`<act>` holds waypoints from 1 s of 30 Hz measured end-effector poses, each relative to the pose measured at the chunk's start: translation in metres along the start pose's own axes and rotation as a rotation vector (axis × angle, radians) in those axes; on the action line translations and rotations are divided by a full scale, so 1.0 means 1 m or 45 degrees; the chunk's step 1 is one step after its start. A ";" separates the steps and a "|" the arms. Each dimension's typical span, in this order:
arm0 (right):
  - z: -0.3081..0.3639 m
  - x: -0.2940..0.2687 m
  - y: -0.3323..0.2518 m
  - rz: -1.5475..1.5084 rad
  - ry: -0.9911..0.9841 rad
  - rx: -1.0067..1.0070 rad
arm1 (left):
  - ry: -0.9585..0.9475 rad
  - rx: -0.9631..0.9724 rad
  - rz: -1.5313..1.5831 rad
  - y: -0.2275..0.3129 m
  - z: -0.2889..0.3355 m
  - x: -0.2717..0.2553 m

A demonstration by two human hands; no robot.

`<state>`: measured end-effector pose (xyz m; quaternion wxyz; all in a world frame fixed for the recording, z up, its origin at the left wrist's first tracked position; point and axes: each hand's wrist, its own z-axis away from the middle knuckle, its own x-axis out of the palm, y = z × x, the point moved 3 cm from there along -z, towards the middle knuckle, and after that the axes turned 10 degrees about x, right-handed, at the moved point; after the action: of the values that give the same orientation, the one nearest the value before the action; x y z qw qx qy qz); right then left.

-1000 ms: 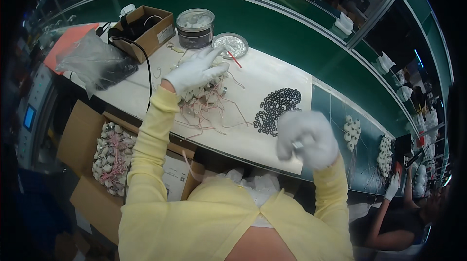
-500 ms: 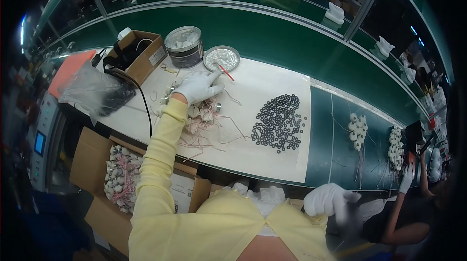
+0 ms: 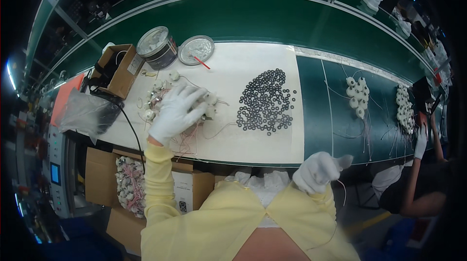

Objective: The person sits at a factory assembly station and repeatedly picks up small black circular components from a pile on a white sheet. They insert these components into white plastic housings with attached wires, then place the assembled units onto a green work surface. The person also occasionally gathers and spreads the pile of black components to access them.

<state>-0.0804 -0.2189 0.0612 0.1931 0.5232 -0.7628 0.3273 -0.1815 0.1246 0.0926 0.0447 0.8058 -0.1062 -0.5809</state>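
Observation:
My left hand (image 3: 179, 109), in a white glove, lies over a pile of small round white parts with metal ends and thin pink and white wires (image 3: 156, 90). Its fingers are spread, and I see nothing gripped in them. In front of my chest, to the right, my gloved right hand (image 3: 317, 171) is curled closed. A thin wire (image 3: 345, 194) hangs from it; the part inside the fingers is hidden. Many small black rings (image 3: 265, 101) lie spread on the white sheet (image 3: 272, 149) between the hands.
Behind the pile stand an open tin (image 3: 158, 56), a round lid (image 3: 212, 49) with pale paste and a red stick (image 3: 202, 63), and a cardboard box (image 3: 127, 73). More wired parts (image 3: 357, 96) sit at right, near a co-worker's gloved hand (image 3: 421, 141). An open carton (image 3: 100, 168) is below left.
My view has shifted. My left hand has drawn back from beside the lid onto the pile nearer me. My right hand stays curled, now with a wire visibly trailing from it.

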 end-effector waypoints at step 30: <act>0.037 0.056 -0.092 2.058 2.088 1.472 | -0.349 -0.460 -0.240 -0.101 -0.044 0.028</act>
<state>-0.0148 -0.3044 0.0981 0.0975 -0.4307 -0.2687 0.8560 -0.1188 0.2143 0.0607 0.1187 0.7046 0.0700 -0.6961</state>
